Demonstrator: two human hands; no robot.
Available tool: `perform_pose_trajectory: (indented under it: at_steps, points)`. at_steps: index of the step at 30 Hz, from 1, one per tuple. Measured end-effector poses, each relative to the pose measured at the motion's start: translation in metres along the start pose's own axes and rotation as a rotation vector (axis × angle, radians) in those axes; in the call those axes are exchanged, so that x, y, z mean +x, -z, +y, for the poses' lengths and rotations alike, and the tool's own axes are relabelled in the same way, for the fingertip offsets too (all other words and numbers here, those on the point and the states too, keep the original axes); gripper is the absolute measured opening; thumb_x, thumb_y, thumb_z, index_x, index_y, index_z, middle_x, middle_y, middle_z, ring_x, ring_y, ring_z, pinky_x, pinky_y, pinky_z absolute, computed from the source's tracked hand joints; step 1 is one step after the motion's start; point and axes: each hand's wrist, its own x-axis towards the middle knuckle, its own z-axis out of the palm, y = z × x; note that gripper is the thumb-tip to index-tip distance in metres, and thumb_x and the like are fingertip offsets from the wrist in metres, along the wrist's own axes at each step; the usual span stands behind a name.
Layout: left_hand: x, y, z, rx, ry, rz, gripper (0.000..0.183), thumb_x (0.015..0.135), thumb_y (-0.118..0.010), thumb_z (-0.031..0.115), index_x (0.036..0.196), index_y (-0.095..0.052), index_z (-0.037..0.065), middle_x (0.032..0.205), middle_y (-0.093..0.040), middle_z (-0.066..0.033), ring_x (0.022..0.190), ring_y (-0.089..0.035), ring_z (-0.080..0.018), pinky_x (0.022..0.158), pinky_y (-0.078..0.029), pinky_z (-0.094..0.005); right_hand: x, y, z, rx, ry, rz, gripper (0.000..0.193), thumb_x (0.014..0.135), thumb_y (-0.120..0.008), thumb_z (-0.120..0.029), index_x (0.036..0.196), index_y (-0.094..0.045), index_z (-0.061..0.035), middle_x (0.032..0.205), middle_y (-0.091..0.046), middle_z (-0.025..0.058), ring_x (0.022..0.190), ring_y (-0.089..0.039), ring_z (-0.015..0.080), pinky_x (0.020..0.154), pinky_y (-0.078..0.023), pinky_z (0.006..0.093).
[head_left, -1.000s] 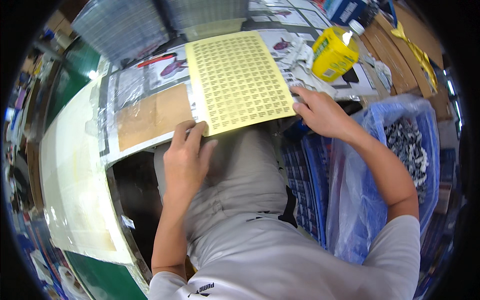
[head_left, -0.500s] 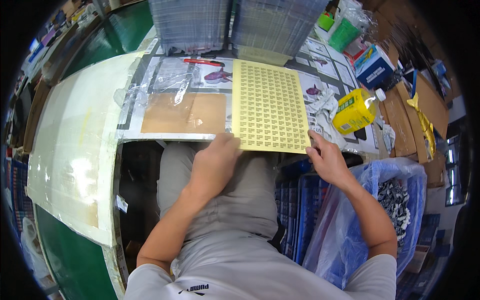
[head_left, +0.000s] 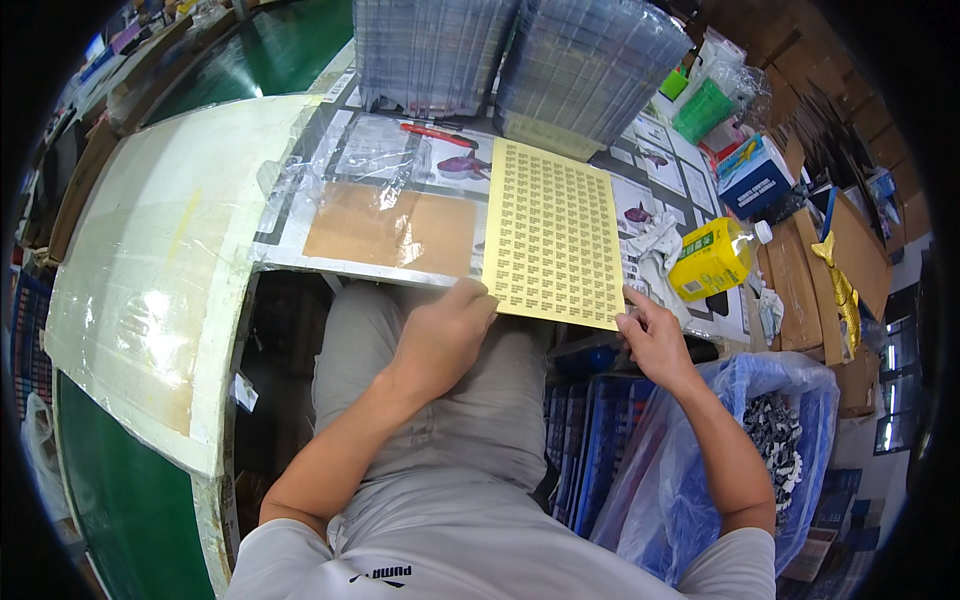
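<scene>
A yellow sheet of small printed labels [head_left: 555,235] lies at the front edge of the table, its near edge reaching slightly past it. My left hand [head_left: 445,338] is closed at the sheet's near left corner, with the fingertips partly hidden. At the near right corner, my right hand [head_left: 655,340] pinches the sheet between thumb and fingers. Left of the sheet, a brown rectangular patch [head_left: 390,230] shows under clear film. Beyond that lies a red utility knife [head_left: 440,134].
Tall stacks of clear plastic trays [head_left: 590,75] stand behind the sheet. A yellow bottle [head_left: 712,260] lies to the right beside crumpled white paper [head_left: 652,250]. A blue box [head_left: 755,178] is farther right. Below, a blue plastic-lined bin [head_left: 680,490] holds dark and white scraps [head_left: 772,440].
The whole view has shifted and turned slightly, so the table and sheet appear farther right. Both hands stay at the sheet's near corners.
</scene>
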Motion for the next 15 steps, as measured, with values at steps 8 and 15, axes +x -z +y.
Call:
perform_pose_trajectory:
  at_steps: [8,15]
  points:
    - [0.003,-0.002,-0.004,-0.014,-0.029,-0.023,0.003,0.093,-0.067,0.004,0.095,-0.065,0.003,0.104,-0.066,-0.0121,0.081,-0.070,-0.0374,0.066,-0.059,-0.0466,0.001,0.000,0.001,-0.052,0.033,0.011,0.052,0.102,-0.063,-0.019,0.149,-0.058,0.0028,0.081,-0.072,0.0147,0.073,-0.070,0.0220,0.074,-0.055,0.0372]
    - [-0.005,0.002,-0.003,0.140,-0.107,-0.036,0.009,0.085,-0.070,0.009,0.094,-0.066,0.007,0.108,-0.068,-0.0148,0.085,-0.072,-0.0321,0.065,-0.062,-0.0425,0.004,0.014,0.016,-0.187,-0.011,0.039,0.048,0.103,-0.061,-0.018,0.146,-0.060,0.0044,0.093,-0.074,0.0164,0.081,-0.066,0.0224,0.079,-0.055,0.0394]
